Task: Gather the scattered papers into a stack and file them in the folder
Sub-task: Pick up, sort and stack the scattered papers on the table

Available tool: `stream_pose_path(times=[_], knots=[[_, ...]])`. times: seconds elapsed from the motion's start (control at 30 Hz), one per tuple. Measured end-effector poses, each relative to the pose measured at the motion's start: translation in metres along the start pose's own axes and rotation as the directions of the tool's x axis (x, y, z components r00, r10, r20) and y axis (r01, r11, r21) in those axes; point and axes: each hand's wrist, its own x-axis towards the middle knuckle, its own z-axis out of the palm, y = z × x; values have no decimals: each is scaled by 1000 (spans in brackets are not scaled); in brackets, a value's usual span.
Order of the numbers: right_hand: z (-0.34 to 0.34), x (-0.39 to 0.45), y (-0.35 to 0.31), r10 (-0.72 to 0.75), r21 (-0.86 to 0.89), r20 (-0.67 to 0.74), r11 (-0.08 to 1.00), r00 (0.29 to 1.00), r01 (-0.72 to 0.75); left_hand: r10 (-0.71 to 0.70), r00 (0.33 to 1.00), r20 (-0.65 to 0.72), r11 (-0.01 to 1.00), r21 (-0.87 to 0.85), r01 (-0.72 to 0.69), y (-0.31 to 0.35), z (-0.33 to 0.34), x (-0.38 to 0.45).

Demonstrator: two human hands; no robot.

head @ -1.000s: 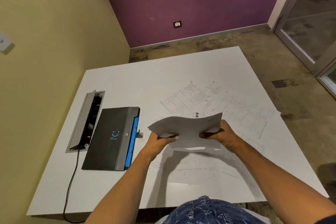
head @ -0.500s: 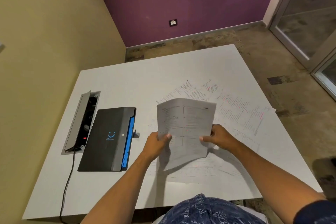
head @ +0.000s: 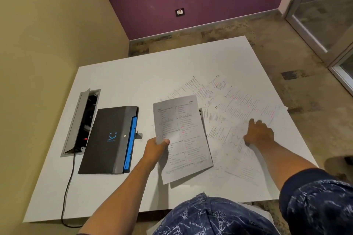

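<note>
Floor box [head: 84, 120]: at the far left of the worktop [head: 133, 74] we see it open, its cable trailing off the near edge; it sits just beside the folder, so we have little room on that side
Folder [head: 109, 139]: shut, lying flat to the left of our hands, blue tabs along its right edge; untouched so far
Left hand [head: 155, 149]: clenched on the gathered sheets [head: 181, 137], thumb on top at their left edge, holding them tilted above the worktop between folder and loose papers
What changed: half a second ago both hands gripped these sheets; now the right has let go and gone out to the right, so we judge gathering goes on and filing is well off
Loose papers [head: 229, 105]: spread overlapping across the right half of the worktop
Right hand [head: 258, 131]: palm down on the loose papers; its fingers press or pinch a sheet, though we cannot tell which
Edges: one sheet's corner reaches the right edge and could slip off if dragged; the far half of the worktop is bare, open room for squaring the stack
</note>
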Motion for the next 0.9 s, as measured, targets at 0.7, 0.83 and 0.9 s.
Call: stream_pose_path(times=[0.7, 0.83, 0.9], knots=[[15, 11, 1, -91, -141, -80, 987, 993, 79, -29, 999, -33, 999, -23, 29, 5, 3, 6], [-8, -6, -1, -42, -113, -18, 993, 999, 39, -16, 999, -40, 999, -49, 14, 7, 1, 5], [-22, -11, -5, -45, -68, -49, 997, 998, 41, -14, 999, -30, 997, -73, 12, 9, 1, 5]])
